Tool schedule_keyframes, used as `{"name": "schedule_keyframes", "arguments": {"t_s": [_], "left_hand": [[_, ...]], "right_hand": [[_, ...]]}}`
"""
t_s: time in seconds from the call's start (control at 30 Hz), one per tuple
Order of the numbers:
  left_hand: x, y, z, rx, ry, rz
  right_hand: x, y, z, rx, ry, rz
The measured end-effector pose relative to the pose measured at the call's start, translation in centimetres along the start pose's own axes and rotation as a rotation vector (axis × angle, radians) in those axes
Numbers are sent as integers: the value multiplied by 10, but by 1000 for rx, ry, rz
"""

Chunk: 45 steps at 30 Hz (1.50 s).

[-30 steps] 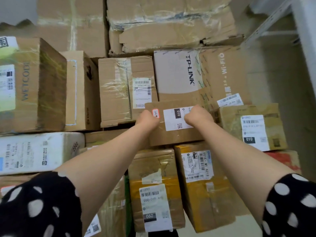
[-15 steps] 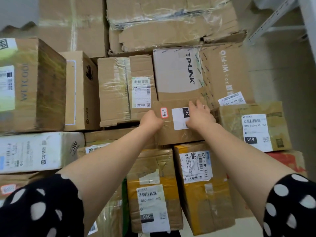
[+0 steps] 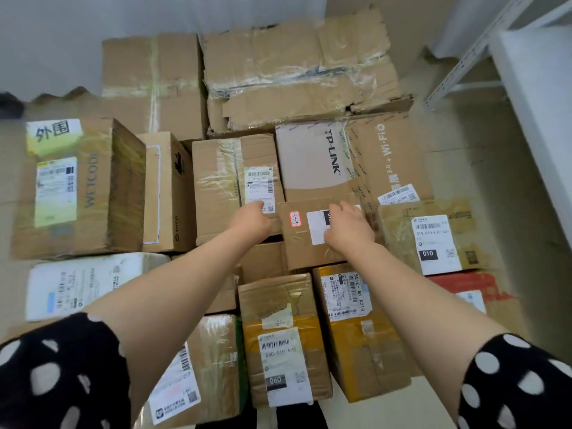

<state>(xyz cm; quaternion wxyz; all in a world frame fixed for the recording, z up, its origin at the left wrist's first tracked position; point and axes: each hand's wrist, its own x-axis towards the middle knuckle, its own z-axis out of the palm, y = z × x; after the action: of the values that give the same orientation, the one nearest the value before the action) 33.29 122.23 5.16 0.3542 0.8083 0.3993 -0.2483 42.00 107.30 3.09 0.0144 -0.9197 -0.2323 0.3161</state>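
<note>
Snugly behind small box (image 3: pixel 301 250), TP-LINK carton (image 3: pixel 309 162).

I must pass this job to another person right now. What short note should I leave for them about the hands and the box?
Left hand: grips the left edge of the small box.
Right hand: open, fingers flat on its top, over the white label.
Box: lies in the pile, in front of the TP-LINK box, beside the 010 box.
Done: box seems set in its gap.
To do: probably let go, then check it sits firm.
</note>
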Motion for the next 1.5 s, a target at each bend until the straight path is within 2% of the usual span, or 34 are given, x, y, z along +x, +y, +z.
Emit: {"name": "schedule_keyframes", "arguments": {"t_s": [0.2, 0.47, 0.63, 0.9, 1.07, 1.3, 1.5], "left_hand": [[-58, 28, -25, 402, -8, 301], [-172, 73, -32, 681, 9, 709], [-266, 114, -2, 775, 40, 974], [-436, 163, 105, 920, 22, 1391], [-565, 192, 210, 954, -12, 1593], [-754, 211, 366, 931, -104, 1836], [-859, 231, 473, 941, -161, 1953]], "right_hand": [[-75, 2, -35, -21, 104, 76], [-245, 33, -57, -6, 320, 413], [-364, 63, -47, 9, 421, 623], [-543, 139, -3, 119, 552, 911], [-670, 203, 43, 201, 650, 1068], [-857, 318, 114, 541, 806, 1266], [-972, 392, 160, 661, 862, 1375]]}}
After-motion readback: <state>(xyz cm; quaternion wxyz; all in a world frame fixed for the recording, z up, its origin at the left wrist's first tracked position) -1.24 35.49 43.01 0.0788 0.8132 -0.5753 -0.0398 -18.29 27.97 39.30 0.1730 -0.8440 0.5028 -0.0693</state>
